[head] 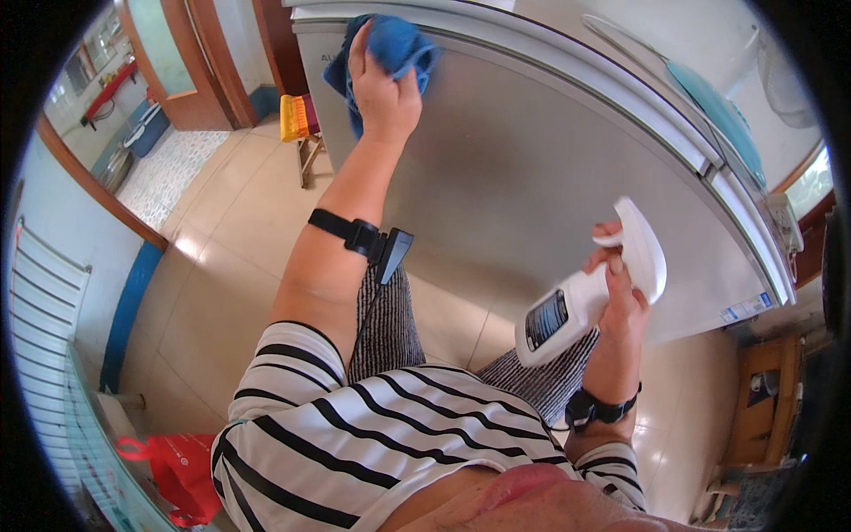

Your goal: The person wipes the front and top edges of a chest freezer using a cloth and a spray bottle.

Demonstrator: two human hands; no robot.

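My left hand (387,100) holds a bunched blue cloth (399,45) against the upper left part of a grey metallic appliance door (532,153), likely a refrigerator or freezer. The cloth hangs down past the door's left edge. A white trigger spray bottle (572,312) with a dark label is in my right hand (621,292). Its fingers wrap the neck near the trigger, and the bottle tilts in front of the door's lower right part. Black straps with devices sit on both of my forearms.
A small folding stool (307,149) with a yellow and dark red item on it stands left of the appliance. A wooden door (173,60) stands at the upper left. A red bag (183,465) lies lower left, and a wooden cabinet (764,405) is at the right.
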